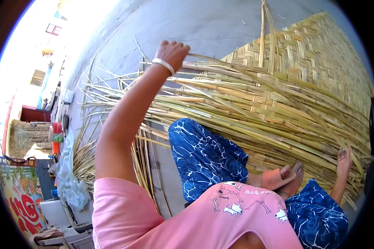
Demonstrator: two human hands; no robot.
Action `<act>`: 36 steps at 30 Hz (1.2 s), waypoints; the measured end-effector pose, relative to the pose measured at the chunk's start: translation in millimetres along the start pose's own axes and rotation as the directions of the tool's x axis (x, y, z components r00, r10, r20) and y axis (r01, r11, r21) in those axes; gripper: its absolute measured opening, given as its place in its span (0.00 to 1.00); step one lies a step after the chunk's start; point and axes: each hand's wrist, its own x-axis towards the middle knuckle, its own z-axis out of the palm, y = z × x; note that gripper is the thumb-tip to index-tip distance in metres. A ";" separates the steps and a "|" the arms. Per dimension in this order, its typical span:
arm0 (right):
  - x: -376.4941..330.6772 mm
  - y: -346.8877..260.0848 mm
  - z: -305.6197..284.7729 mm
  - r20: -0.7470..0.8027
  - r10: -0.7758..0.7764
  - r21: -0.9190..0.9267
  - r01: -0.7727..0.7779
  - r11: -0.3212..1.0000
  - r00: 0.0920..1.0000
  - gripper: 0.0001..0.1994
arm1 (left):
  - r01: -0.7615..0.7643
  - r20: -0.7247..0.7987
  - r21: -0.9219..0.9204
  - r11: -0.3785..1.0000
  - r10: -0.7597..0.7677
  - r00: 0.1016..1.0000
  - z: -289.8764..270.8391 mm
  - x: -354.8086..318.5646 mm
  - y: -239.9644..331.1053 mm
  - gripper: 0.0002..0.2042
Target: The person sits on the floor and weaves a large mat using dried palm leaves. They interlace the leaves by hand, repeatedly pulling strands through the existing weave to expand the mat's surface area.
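My left hand (pixel 172 54), with a white band at its wrist, is raised on an outstretched arm. Its fingers are closed on the end of a long reed strip (pixel 253 75), which slants down to the right across the others. Under it lies a thick spread of loose green and yellow reed strips (pixel 237 106), woven together in places. Low on the right, my right hand (pixel 344 162) rests over the ends of the strips with its fingers stretched out. Beyond the loose strips is a tightly plaited reed mat (pixel 320 54), lying flat on the grey ground.
My sandalled foot (pixel 274 179) is on the weave, between my knees in blue patterned cloth (pixel 207 155). More loose reeds (pixel 145 170) lie beside my left knee. Farther left are a crumpled clear plastic sheet (pixel 70 174), a straw stack (pixel 27 137) and a painted wall (pixel 18 195).
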 end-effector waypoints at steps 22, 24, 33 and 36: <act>103.7 36.9 -68.3 0.041 0.056 0.085 -0.059 0.995 0.998 0.14 | 0.557 -0.325 0.622 0.551 -0.465 0.823 -229.7 69.7 -184.0 0.05; 103.8 35.1 -72.1 0.037 0.048 0.083 -0.051 0.995 0.998 0.14 | 0.523 -0.242 0.656 0.544 -0.505 0.828 -219.0 53.5 -178.8 0.08; 101.0 26.4 -73.1 0.024 0.020 0.052 -0.021 0.998 1.000 0.15 | 0.711 -0.250 0.124 0.692 -0.672 0.697 -211.0 31.5 -220.3 0.13; 101.5 34.9 -65.3 0.042 0.038 0.047 -0.040 0.998 0.998 0.16 | 0.614 -0.480 0.590 0.524 -0.383 0.789 -237.9 48.6 -249.2 0.14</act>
